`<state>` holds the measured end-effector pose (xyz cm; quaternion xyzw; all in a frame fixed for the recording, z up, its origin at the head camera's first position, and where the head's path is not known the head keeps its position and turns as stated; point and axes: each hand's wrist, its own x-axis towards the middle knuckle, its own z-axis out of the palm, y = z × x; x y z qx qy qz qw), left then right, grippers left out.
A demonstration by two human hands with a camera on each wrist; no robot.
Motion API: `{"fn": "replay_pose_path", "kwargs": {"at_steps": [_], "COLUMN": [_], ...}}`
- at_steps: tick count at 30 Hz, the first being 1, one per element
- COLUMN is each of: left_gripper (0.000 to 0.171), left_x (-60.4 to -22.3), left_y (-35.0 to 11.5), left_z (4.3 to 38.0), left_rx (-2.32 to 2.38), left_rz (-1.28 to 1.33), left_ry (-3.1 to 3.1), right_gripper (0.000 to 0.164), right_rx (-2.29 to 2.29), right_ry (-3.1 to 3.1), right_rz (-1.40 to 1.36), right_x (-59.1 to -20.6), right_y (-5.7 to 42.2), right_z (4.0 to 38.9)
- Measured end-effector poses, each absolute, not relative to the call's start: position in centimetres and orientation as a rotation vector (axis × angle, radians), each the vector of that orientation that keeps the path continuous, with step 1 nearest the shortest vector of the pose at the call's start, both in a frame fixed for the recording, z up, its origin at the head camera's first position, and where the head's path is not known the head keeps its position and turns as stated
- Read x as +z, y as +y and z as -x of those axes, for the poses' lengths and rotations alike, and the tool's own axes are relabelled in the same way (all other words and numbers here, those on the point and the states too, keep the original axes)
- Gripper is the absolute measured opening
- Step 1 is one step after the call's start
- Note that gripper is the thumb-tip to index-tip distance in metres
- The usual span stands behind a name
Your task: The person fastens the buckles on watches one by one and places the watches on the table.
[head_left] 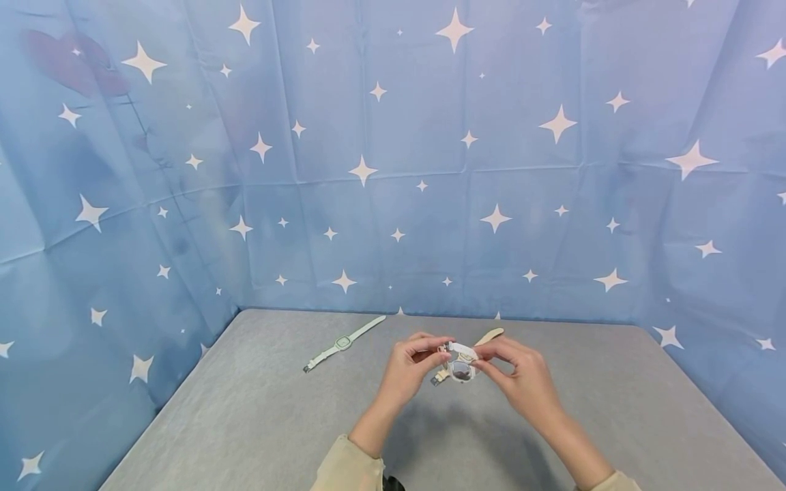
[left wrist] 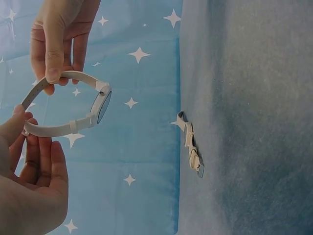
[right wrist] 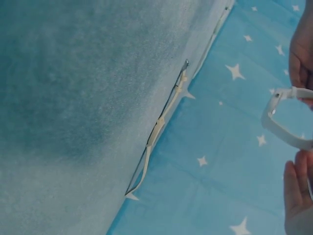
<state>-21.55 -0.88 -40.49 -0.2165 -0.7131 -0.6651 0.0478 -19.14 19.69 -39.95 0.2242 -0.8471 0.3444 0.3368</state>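
A white wristwatch (head_left: 462, 371) is held above the table by both hands, its strap bent round into a loop. My left hand (head_left: 405, 372) pinches the buckle end of the strap between thumb and fingers. Between its thumb and fingers, my right hand (head_left: 522, 378) pinches the other half of the strap. The left wrist view shows the white watch's strap (left wrist: 54, 130) in profile, with the two strap ends meeting at the left fingertips. Behind the hands a cream wristwatch (head_left: 490, 336) lies flat on the table, partly covered by the white one in the head view.
A pale green wristwatch (head_left: 344, 342) lies stretched out on the grey table (head_left: 245, 409), left of the hands. Blue curtains (head_left: 424, 204) with white stars rise behind the table and along its sides. A small dark object (head_left: 393, 483) shows beside the left sleeve.
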Motion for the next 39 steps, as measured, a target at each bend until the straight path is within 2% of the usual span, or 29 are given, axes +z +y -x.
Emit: {"fn": "replay_pose_path", "kwargs": {"at_steps": [39], "left_gripper": [0.024], "left_x": [-40.85], "left_y": [-0.67], "left_z": [21.27], "left_rx": [-1.996], "left_rz": [0.736], "left_ry": [-2.201], "right_gripper": [0.031], "right_rx": [0.906], "right_ry": [-2.199], "right_rz": [-0.601], "right_x": [-40.29], "right_y": [19.25], "right_z": [18.83]}}
